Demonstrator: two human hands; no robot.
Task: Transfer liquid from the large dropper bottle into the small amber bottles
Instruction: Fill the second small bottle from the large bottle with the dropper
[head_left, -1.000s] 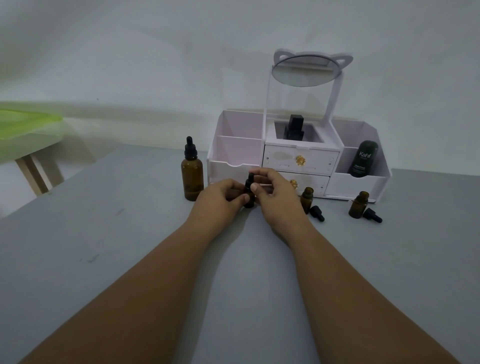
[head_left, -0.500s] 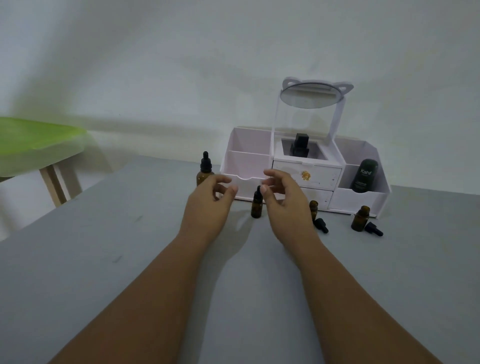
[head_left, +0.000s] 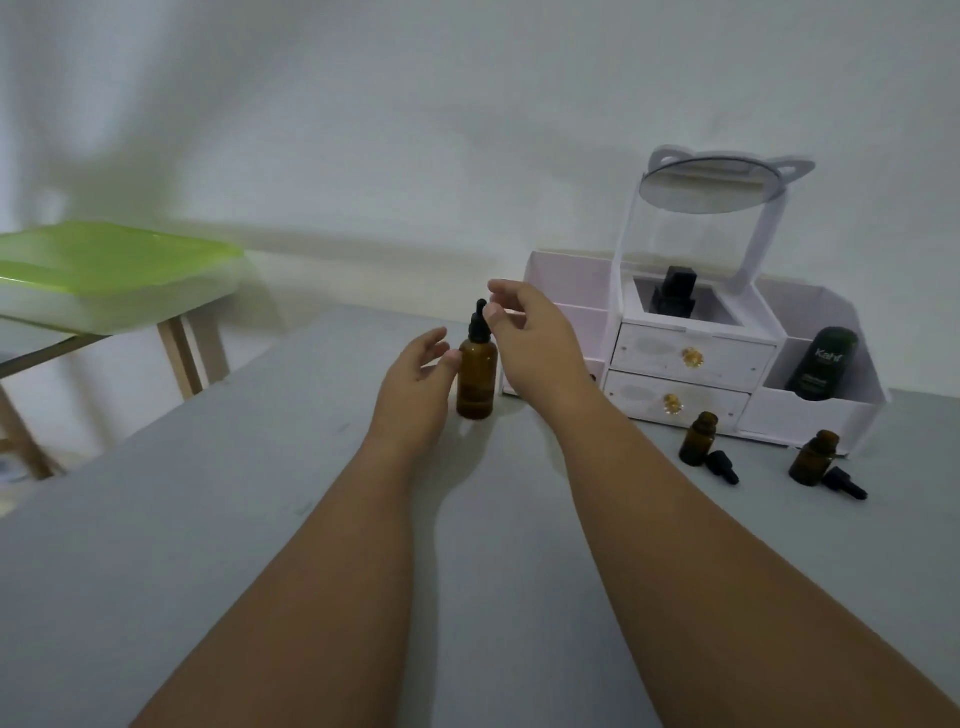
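Big bottle (head_left: 475, 382) upright on bench (head_left: 260, 519). Left grip (head_left: 415, 384) apart beside its body, right grip (head_left: 530, 338) apart at cap (head_left: 478, 325). Brace body first, then twist cap; lift dropper straight. Small bottles (head_left: 698, 440) open, well right.

The right hand (head_left: 530, 353) hides the organizer's (head_left: 810, 415) left front corner.

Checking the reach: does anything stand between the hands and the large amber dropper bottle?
Nothing visible does. The left hand and right hand flank the large amber glass dropper bottle closely, one each side.
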